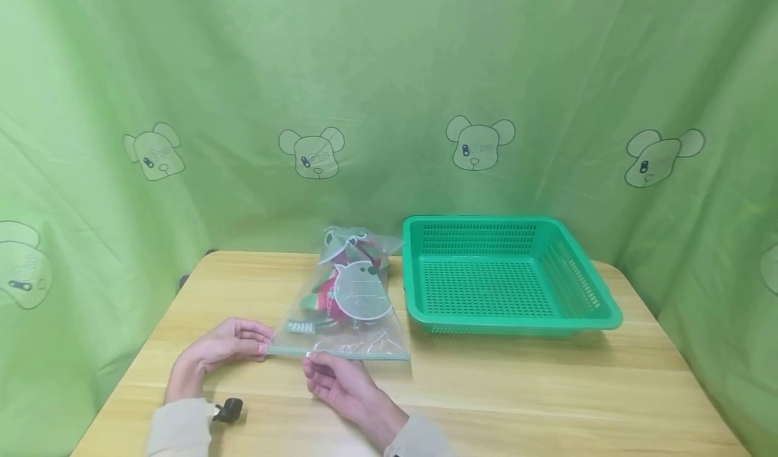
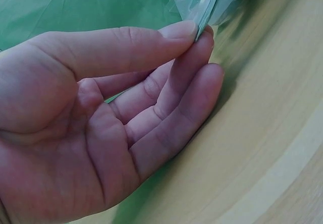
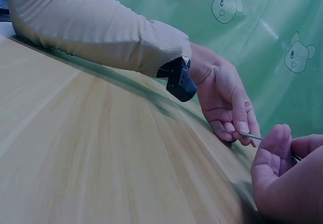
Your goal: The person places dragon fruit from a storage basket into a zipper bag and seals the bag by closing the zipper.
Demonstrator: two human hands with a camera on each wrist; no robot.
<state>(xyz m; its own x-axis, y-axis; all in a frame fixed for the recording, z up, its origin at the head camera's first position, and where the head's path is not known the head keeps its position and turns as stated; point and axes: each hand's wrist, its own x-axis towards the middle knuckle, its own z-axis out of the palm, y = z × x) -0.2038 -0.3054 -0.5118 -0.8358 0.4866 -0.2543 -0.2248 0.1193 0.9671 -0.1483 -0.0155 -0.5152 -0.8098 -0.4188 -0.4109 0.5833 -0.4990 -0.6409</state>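
A clear zip bag (image 1: 358,332) printed with a pale animal head lies on the table, its green zip edge toward me. Red and green things (image 1: 328,295) show inside, too covered by the print to name, beside a small striped white piece (image 1: 300,327). My left hand (image 1: 234,342) pinches the left corner of the zip edge between thumb and forefinger; the left wrist view shows that corner (image 2: 204,19) up close. Along the same edge, right of it, my right hand (image 1: 343,383) pinches the zip at a small white slider (image 1: 308,354).
A green plastic basket (image 1: 513,323) with slotted walls stands to the right of the bag. The wooden table (image 1: 547,396) ends at a green curtain (image 1: 389,72) printed with bear heads. A small black device (image 1: 229,410) sits at the left cuff.
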